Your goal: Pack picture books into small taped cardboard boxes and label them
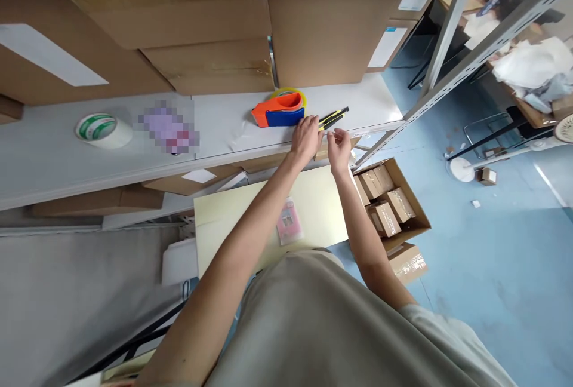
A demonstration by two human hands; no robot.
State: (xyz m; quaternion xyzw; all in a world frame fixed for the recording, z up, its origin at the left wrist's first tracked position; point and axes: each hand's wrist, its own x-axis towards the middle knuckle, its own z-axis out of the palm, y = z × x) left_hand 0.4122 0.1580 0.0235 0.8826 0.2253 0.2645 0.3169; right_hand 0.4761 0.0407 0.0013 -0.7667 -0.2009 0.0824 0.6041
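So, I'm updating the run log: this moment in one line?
left hand: beside tape dispenser | right hand: near black-yellow tools | grips: unclear | pink packet: on yellow surface

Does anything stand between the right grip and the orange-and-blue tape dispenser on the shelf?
Yes, the left grip lies between the right grip and the tape dispenser, close to the dispenser's right end in this view.

my plain grey-olive top, matte fabric, soft creases across the front, loose short right sleeve looking paler, bare forearms, bare left hand, bare right hand
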